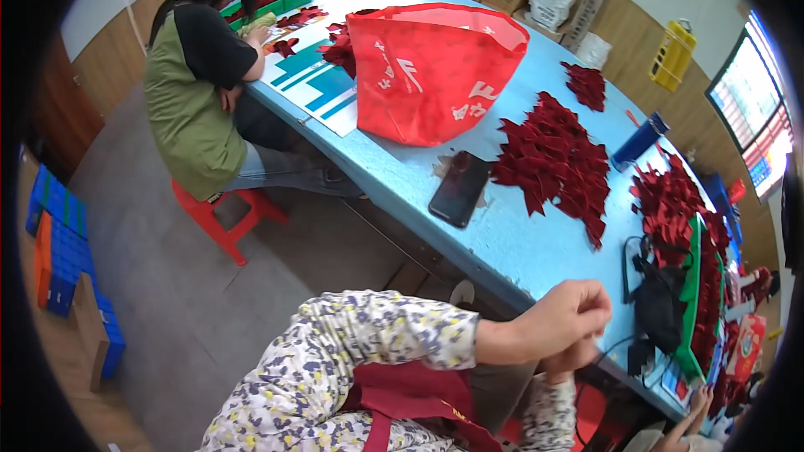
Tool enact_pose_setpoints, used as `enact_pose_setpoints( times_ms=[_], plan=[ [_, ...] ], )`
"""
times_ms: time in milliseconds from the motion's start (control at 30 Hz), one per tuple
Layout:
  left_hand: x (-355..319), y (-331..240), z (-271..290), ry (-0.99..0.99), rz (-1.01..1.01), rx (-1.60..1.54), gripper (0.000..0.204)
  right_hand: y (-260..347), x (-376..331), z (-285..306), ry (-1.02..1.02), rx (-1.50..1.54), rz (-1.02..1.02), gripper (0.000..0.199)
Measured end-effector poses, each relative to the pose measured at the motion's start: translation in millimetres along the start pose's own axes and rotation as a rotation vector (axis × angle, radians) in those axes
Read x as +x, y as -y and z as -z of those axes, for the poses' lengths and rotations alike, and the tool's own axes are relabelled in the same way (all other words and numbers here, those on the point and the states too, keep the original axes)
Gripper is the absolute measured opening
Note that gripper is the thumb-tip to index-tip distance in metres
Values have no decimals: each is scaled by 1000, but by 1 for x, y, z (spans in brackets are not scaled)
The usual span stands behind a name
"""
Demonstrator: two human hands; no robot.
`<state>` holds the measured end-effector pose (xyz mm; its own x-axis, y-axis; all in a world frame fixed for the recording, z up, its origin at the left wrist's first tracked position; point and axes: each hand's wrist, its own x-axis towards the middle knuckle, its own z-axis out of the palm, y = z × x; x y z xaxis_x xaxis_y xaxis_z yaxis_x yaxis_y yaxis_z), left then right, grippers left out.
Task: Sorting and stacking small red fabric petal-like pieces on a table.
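My left hand (563, 318) is raised at the table's near edge, its fingers curled and pinched together. Right behind and below it is my right hand (574, 356), partly covered by the left, its fingers also bent in. Whatever the fingers hold, if anything, is too small or hidden to make out. Beyond my hands, a heap of dark red fabric bows (557, 151) lies on the light blue table (502, 238). A black phone (461, 188) rests left of the heap. To the right of my hands sits a black bundle with a cord (659, 305).
A large red bag (427, 75) stands on the table. More red pieces (670, 201) lie near a green tray (693, 301) and a blue cylinder (641, 142). A co-worker (197, 92) sits at the left on a red stool (222, 226). Another person's hand (693, 418) shows at lower right.
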<state>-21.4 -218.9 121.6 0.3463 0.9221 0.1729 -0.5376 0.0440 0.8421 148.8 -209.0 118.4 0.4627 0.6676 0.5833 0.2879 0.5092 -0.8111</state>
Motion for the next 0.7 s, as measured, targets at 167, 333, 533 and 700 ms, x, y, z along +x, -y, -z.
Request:
enact_pose_setpoints(
  times_ms=[167, 333, 533, 700],
  plan=[
    [105, 48, 41, -242, -225, 15, 10, -118, 81, -87, 333, -46, 402, 22],
    [179, 72, 78, -523, -368, 261, 14, -187, 138, -125, 269, 19, 217, 23],
    [199, 93, 116, -666, -608, 586, 15, -251, 128, -120, 278, -2, 98, 25],
    [217, 113, 130, -665, -955, 1034, 9, -257, 131, -105, 292, -110, -6, 28]
  ],
)
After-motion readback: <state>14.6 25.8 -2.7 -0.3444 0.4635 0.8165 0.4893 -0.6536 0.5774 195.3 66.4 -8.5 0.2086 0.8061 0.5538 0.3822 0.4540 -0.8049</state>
